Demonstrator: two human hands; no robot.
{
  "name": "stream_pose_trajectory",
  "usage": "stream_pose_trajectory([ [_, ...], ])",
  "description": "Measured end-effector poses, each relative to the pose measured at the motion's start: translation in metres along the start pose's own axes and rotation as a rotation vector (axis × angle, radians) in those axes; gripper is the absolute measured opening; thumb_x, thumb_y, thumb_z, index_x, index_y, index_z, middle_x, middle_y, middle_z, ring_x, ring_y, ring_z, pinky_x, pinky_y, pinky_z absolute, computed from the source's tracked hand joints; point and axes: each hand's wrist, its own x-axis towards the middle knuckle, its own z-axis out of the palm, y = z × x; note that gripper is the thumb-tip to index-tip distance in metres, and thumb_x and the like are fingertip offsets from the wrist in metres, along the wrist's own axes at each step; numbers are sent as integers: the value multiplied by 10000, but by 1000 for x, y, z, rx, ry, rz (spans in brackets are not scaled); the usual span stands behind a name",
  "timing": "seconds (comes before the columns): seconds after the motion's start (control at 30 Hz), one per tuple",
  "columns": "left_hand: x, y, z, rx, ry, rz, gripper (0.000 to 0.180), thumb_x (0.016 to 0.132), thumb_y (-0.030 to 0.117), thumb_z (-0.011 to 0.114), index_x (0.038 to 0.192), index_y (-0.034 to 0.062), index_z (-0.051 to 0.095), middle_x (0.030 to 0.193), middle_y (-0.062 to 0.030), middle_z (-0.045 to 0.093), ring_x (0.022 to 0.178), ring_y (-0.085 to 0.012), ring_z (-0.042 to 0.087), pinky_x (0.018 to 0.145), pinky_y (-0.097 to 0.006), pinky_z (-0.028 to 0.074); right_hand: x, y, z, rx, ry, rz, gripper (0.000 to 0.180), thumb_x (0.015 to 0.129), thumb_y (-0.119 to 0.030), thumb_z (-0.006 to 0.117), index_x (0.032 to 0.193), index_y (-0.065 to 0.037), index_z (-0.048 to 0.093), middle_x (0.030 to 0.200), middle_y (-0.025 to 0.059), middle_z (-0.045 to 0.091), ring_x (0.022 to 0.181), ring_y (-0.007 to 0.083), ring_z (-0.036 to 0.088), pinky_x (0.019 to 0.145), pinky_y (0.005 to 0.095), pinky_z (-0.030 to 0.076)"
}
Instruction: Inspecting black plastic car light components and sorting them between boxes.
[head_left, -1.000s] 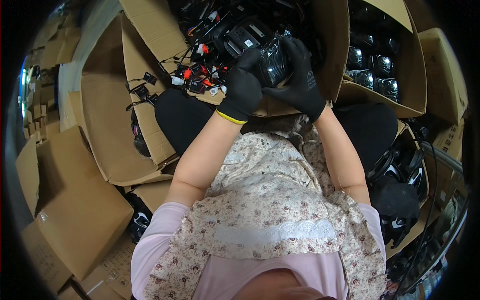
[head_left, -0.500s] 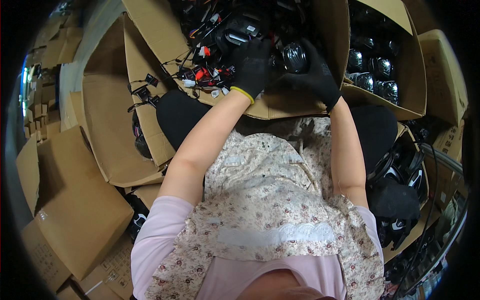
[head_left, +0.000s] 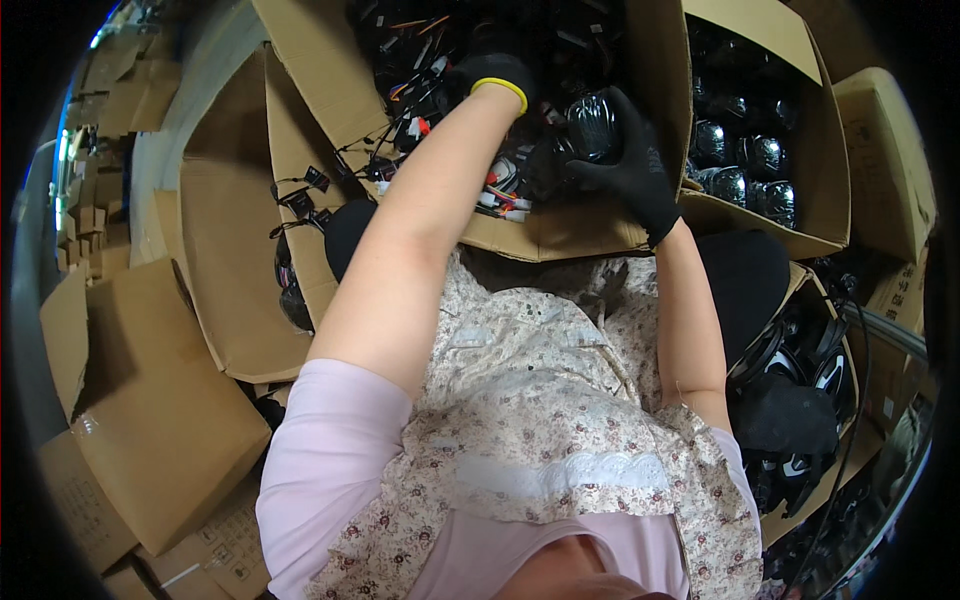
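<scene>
My right hand (head_left: 640, 175), in a black work glove, grips a rounded, shiny black part (head_left: 592, 128) wrapped in clear film at the near side of a cardboard box (head_left: 560, 235). Its thumb and fingers curve round the right side of the part. My left hand (head_left: 497, 72), in a black glove with a yellow cuff, reaches far into the same box among dark parts. Its fingers are lost against the dark contents. Under my left wrist lie wires with white connectors (head_left: 508, 207) and a red one.
At the right stands an open box (head_left: 835, 190) of film-wrapped black parts. Below it, another box holds black and silver parts (head_left: 790, 400). On the left are an open carton (head_left: 225, 240), cables with black plugs (head_left: 300, 203) over its flap, and a closed carton (head_left: 170, 410).
My left hand has moved forward, deeper into the box, and the large black part near it no longer shows clearly. My right hand keeps the wrapped part almost in place.
</scene>
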Motion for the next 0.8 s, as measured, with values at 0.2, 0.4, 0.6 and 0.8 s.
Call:
stream_pose_trajectory([
  [0.2,-16,24,-53,-59,-68,5,656,913,528,533,1470,189,466,1494,-198,448,1361,-386,449,1092,-509,385,2,-11,10,-11,20,-13,1063,590,-374,920,1467,-77,398,1365,245,464,1278,396,473,1069,452,419],
  [0.4,-15,51,-62,117,47,-253,640,921,490,545,1440,118,493,1479,-209,457,1343,-386,467,1058,-514,422,6,-13,14,-9,84,-115,1055,605,-352,920,1469,-67,388,1408,242,417,1295,380,456,1094,446,399],
  [0.6,-37,-10,-61,-120,-128,-385,738,850,530,645,1391,48,507,1313,-254,575,1195,-393,593,997,-474,482,0,-20,11,126,21,-23,1053,622,-340,912,1483,-73,368,1427,209,393,1322,356,424,1110,438,378],
  [0.8,-135,-4,-111,-2594,-184,-90,498,1000,292,453,1418,22,480,1441,-199,505,1319,-360,493,1108,-514,392,-6,-30,32,302,33,-155,1063,606,-319,923,1483,-83,371,1430,194,373,1334,348,406,1108,439,380],
])
